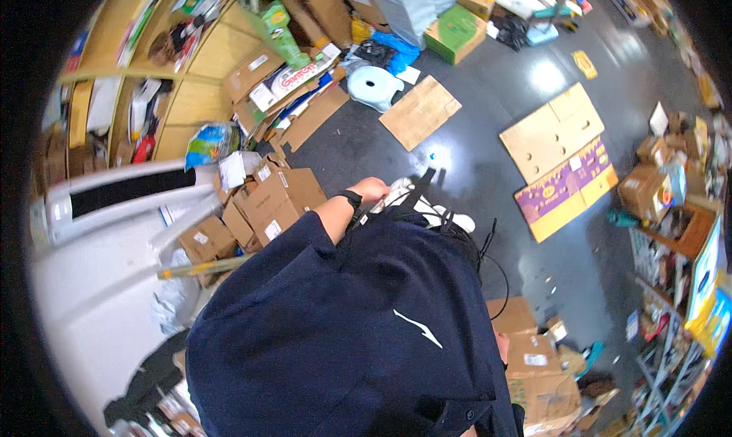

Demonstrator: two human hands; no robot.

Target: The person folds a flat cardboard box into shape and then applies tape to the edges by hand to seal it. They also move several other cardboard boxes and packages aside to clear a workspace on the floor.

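My left hand (371, 189) hangs in front of my body, with a black watch (351, 199) on its wrist. Its fingers look curled, and whatever they may hold is out of sight. Close by, a black strap (416, 196) hangs above my white shoes (397, 195). My right hand (501, 346) shows only as a sliver past the side of my navy shirt (343, 330), its fingers hidden. Beyond that hand are cardboard boxes (528, 355). A thin black cable (506, 281) loops out on my right side.
Flat cardboard (420, 112) and a purple-and-yellow sheet (568, 184) lie on the dark floor (473, 124). A pale blue stool (374, 88) stands ahead. Brown boxes (278, 200) are stacked at left, beside a white unit (114, 197) and wooden shelves (175, 94). Clutter lines the right.
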